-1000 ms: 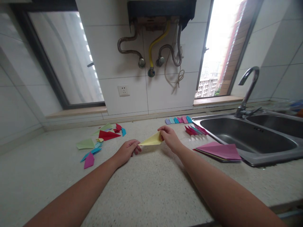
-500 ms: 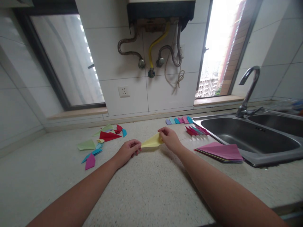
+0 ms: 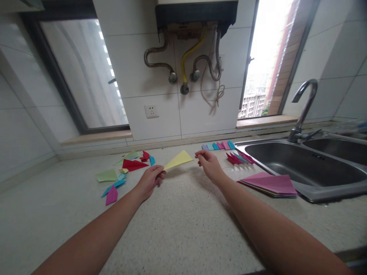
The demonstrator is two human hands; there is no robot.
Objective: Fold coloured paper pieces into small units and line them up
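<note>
Yellow folded paper (image 3: 179,160), likely light, easily creased and best pinched by its edges, is held above the surface (image 3: 177,225) by its narrow tip in the closed fingers (image 3: 156,169) of the left hand (image 3: 149,180), while nothing is gripped by the right hand (image 3: 210,165), fingers slightly parted

The narrow tip of the yellow paper (image 3: 179,159) is hidden inside the fingers of the left hand (image 3: 149,180). Both forearms (image 3: 94,233) are cut by the bottom edge. Under the top pink sheet (image 3: 271,181), the lower sheets show only their borders, so I cannot count them. The upper edge cuts the wall heater (image 3: 197,13), the right edge the farther sink bowl (image 3: 341,149). Behind it, a blurred bluish thing (image 3: 360,125) is perhaps plastic.
</note>
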